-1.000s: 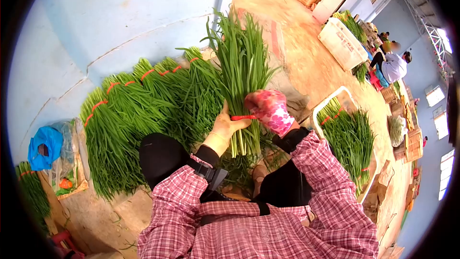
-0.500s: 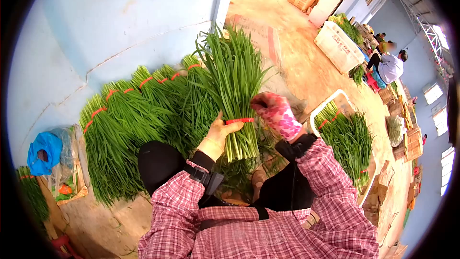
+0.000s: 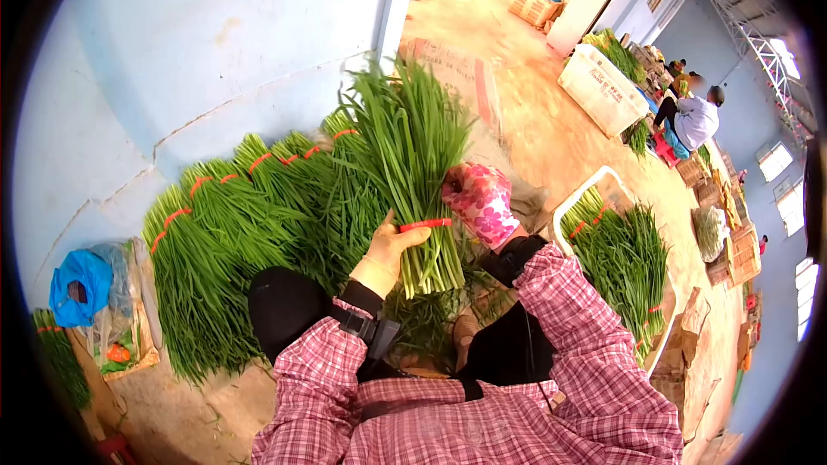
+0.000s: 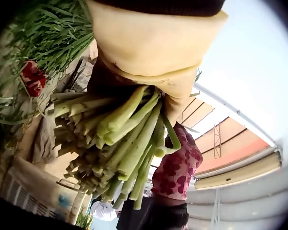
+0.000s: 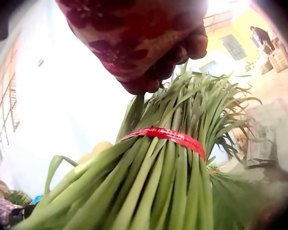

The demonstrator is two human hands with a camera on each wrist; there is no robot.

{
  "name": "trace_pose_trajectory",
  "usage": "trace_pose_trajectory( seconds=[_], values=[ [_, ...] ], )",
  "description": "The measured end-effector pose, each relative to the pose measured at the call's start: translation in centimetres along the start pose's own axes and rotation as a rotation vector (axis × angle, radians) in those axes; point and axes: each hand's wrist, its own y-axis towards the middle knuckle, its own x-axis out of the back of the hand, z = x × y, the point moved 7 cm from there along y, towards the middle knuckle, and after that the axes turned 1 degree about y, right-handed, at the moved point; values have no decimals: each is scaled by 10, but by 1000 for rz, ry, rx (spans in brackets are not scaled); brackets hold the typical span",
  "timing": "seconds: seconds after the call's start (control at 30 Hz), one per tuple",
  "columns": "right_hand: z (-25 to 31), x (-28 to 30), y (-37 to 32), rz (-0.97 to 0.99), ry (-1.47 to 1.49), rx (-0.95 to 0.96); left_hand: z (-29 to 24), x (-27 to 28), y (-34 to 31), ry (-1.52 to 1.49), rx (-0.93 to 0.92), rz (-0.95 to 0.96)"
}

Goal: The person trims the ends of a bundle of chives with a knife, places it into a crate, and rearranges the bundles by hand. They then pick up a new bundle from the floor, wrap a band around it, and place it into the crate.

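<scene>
A bunch of chives with long flat leaves stands tilted in front of me, its cut stem ends toward my body. A red band circles its stems. My left hand, in a pale yellow glove, grips the bunch from the left, thumb lying across the stems by the band. At the bunch's right side is my right hand, in a pink flower-patterned glove, fingers curled. In the right wrist view a single leaf runs up into these fingers, which partly hide it.
Several banded bunches lie along the blue wall at left. More bunches lie in a white-rimmed crate at right. A blue bag sits at far left. Further off are a white crate and a seated person.
My right hand moved slightly away from the bunch, then came back to its right edge above the band. The left hand keeps its grip, and the bunch sits slightly lower and further left.
</scene>
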Motion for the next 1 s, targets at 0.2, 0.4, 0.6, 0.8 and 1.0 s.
trace_pose_trajectory(
  seconds=[0.2,0.4,0.6,0.8,1.0],
  values=[
    [-11,-2,14,-71,335,-202,14,11,8,126,-9,-9],
    [-10,44,-14,88,79,-228,8,4,9,64,-81,-20],
    [19,-8,-92,195,124,-228,11,8,19,-30,-183,-60],
    [27,7,-85,104,74,26,-9,-9,12,-114,-326,106],
    [58,2,-84,179,-168,200,21,16,17,-141,-63,-211]
  ],
)
